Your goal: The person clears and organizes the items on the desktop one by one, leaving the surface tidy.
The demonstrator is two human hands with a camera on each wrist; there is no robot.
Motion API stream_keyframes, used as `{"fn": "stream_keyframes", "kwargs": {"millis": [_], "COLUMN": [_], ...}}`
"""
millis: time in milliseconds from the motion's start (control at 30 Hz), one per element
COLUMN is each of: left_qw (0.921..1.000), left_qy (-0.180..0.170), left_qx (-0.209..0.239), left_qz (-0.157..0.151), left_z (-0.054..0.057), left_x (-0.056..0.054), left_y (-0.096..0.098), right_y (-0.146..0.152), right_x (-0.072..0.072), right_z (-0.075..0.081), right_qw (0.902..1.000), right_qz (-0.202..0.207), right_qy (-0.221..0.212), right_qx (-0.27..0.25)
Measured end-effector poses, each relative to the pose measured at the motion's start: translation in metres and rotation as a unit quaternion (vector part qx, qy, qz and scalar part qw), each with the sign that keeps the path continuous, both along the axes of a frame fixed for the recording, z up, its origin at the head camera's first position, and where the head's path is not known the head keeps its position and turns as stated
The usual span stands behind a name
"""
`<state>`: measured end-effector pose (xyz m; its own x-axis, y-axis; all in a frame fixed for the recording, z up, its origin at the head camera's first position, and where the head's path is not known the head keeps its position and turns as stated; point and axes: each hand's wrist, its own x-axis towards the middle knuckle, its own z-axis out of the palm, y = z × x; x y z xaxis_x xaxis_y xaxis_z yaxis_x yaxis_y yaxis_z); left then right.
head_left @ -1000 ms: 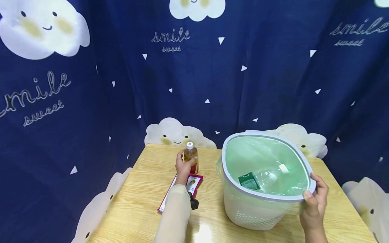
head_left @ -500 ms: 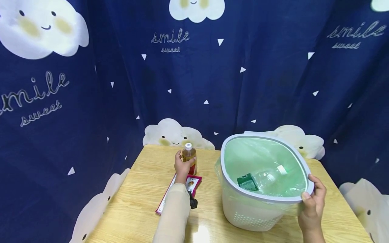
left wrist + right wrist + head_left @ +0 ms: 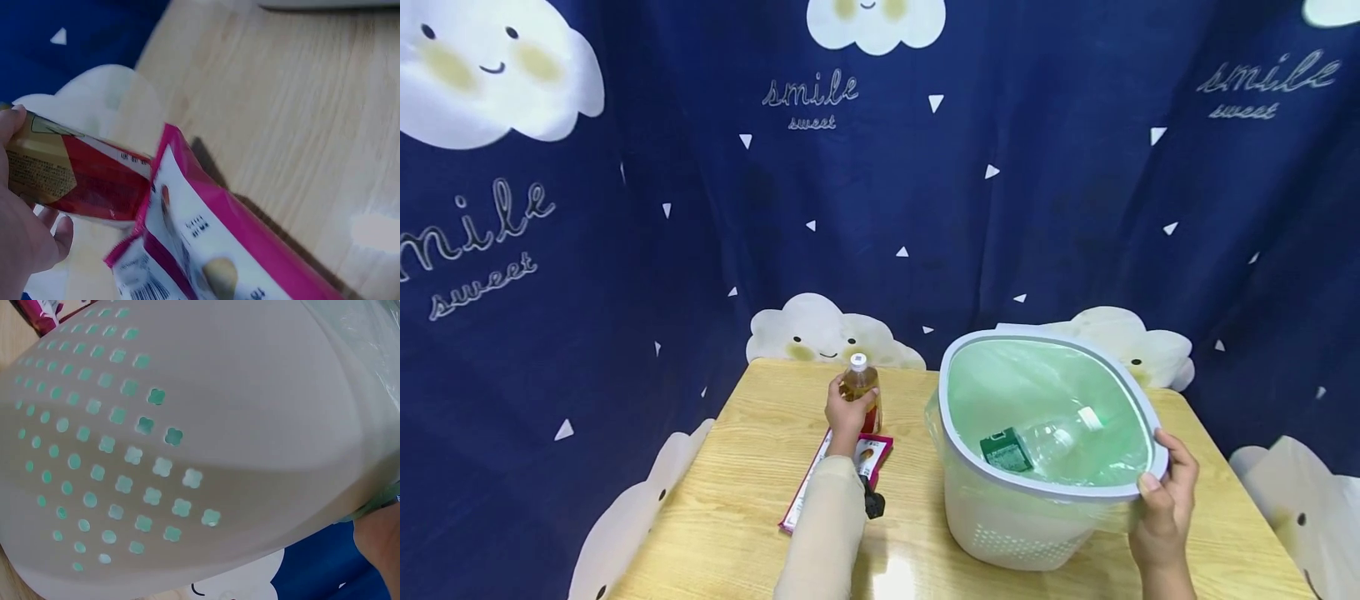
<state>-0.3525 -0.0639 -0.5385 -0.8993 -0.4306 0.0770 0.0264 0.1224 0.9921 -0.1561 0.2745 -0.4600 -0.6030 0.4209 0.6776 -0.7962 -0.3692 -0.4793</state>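
Note:
My left hand (image 3: 845, 414) grips a bottle of amber drink (image 3: 863, 383) with a white cap, upright at the far part of the table. Its red and gold label shows in the left wrist view, with fingers and thumb round the bottle (image 3: 94, 175). A pink and white snack packet (image 3: 212, 237) lies just in front of it, partly under the left forearm. On the other side, my right hand (image 3: 1167, 508) holds the rim of a pale trash bin (image 3: 1000, 529), thumb outside. A green bag lines the bin, and a clear plastic bottle (image 3: 1051, 440) with a green label lies inside.
The wooden table (image 3: 722, 492) carries the bin on its right half. Behind it hangs a dark blue curtain (image 3: 850, 183) with clouds. In the right wrist view, the bin's perforated wall (image 3: 250, 375) fills most of the picture.
The head view has turned slightly, so everything sits a little further left. Both hands keep their holds, on the bottle and on the bin's rim.

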Motion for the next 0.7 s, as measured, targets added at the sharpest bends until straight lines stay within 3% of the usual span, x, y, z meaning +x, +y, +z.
{"fn": "stream_keyframes", "kwargs": {"millis": [333,700], "left_qw": [0.9955,0.9865], "left_qy": [0.078,0.139], "left_qx": [0.049,0.086], "left_qz": [0.019,0.007], "left_z": [0.026,0.060], "left_x": [0.018,0.062], "left_y": [0.009,0.012], "right_y": [-0.001,-0.002], "right_x": [-0.002,0.000], "right_z": [0.004,0.001], "right_qw": [0.9999,0.9998], "right_qz": [-0.012,-0.015], "right_qy": [-0.003,-0.009], "right_qx": [0.004,-0.004]}}
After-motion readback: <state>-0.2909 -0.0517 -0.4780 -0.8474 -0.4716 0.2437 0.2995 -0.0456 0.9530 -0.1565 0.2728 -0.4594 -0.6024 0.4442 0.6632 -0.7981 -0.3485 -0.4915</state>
